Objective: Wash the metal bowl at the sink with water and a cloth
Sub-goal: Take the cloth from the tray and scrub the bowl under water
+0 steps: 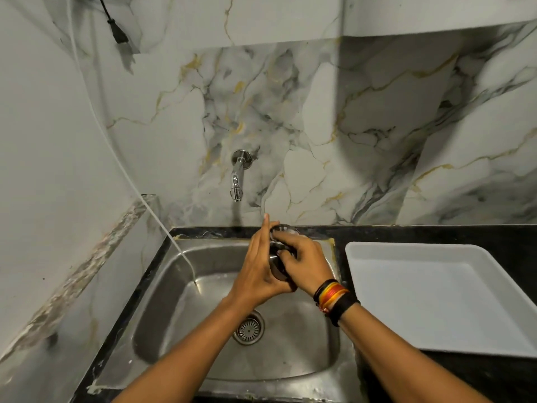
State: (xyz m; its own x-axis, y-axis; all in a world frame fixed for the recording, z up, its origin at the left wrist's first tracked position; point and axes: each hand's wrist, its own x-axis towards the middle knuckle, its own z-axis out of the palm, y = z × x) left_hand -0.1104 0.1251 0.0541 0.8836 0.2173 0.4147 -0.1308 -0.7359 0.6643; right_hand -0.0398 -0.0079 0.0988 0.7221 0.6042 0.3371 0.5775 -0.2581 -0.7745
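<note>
A small metal bowl (pixel 278 264) is held over the back of the steel sink (pixel 162 309), tilted on its side between both hands. My left hand (pixel 257 274) presses against its left side with the fingers stretched upward. My right hand (pixel 306 263) curls over it from the right, fingertips on the rim. Most of the bowl is hidden by the hands. No cloth is visible. The wall tap (pixel 237 181) hangs above and left of the hands, and I see no stream of water from it.
A white tray (pixel 436 298) lies on the black counter right of the sink. A white cord (pixel 162 225) runs down the left wall into the basin. The drain strainer (pixel 248 329) sits mid-basin. A black plug (pixel 119 32) hangs top left.
</note>
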